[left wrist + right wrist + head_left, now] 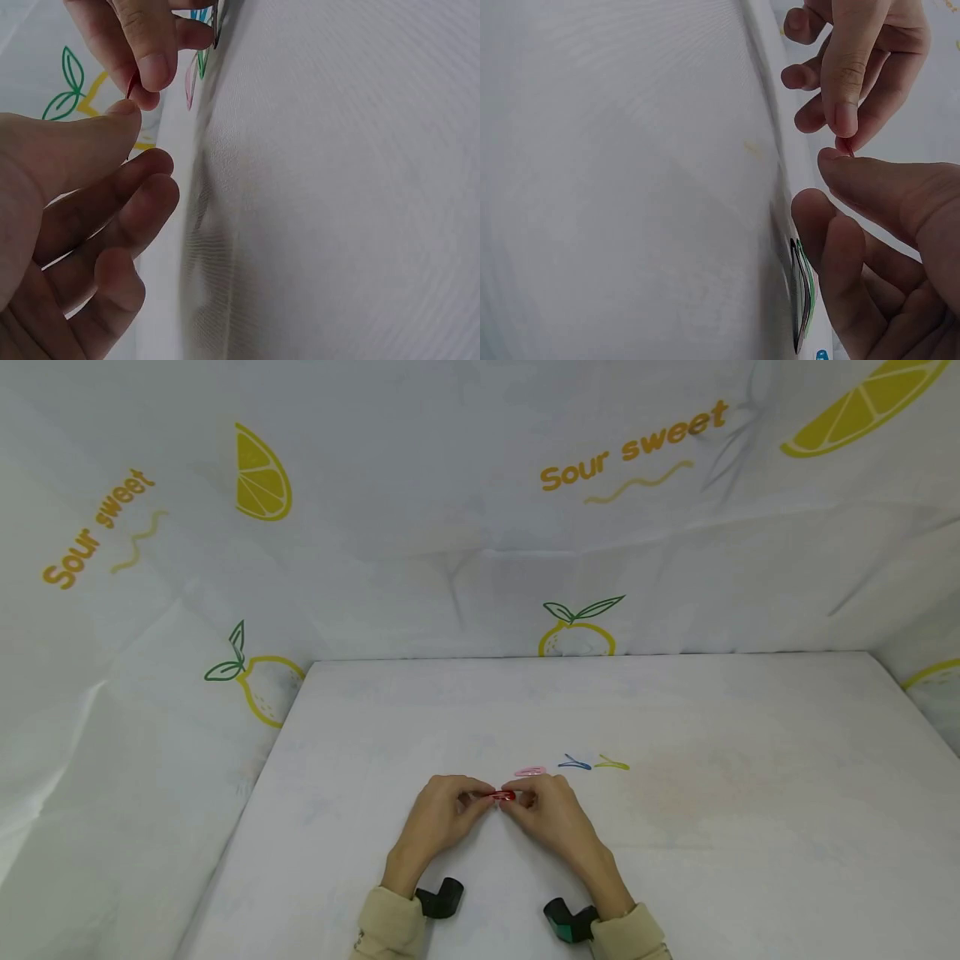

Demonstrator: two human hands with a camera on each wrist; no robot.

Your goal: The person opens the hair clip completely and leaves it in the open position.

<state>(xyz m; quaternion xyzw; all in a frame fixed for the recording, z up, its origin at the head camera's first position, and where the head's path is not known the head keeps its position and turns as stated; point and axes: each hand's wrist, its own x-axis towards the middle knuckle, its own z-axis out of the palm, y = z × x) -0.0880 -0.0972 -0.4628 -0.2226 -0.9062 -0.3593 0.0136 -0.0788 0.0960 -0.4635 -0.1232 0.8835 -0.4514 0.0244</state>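
Observation:
A small red snap hair clip (502, 795) is held above the white table between both hands. My left hand (441, 820) pinches its left end between thumb and index finger. On the clip's right end, the thumb and forefinger of my right hand (557, 821) grip it. In the left wrist view only a thin red edge of the clip (133, 84) shows between the fingertips. Just beyond the right hand lies a pink hair clip (530, 771). To its right are a blue clip (576, 764) and a yellow clip (612, 765), both snapped open.
The right wrist view shows a black clip (807, 296) and a green clip (812, 285) beside the right hand's fingers. White cloth with lemon prints (420, 593) rises behind the table (750, 860). Black devices (441, 899) sit at both wrists.

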